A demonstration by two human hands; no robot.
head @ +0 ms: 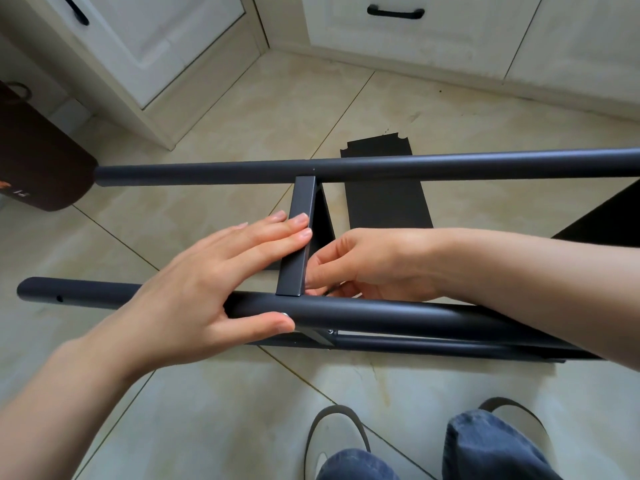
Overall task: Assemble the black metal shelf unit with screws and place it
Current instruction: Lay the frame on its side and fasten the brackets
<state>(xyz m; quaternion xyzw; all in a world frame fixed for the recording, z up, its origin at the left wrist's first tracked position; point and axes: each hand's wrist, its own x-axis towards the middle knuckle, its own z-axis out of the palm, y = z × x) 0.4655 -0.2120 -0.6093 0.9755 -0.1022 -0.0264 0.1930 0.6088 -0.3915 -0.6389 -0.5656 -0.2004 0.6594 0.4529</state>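
Note:
The black metal shelf frame lies on its side over the tiled floor. Its far tube (381,168) and near tube (398,315) run left to right, joined by a flat crossbar (300,237). My left hand (214,282) lies over the near tube, fingers straight on the crossbar, thumb pressing a silver screw head (284,314) on the tube's front. My right hand (367,265) reaches under the frame beside the crossbar's near end, its fingers pinching something small that I cannot make out. A second screw (330,331) shows on the lower rail.
A black shelf panel (384,192) lies flat on the floor beyond the frame. White cabinets (145,46) with black handles stand at the back. A dark brown object (34,157) sits at the left. My slippered feet and jeans (485,445) are at the bottom.

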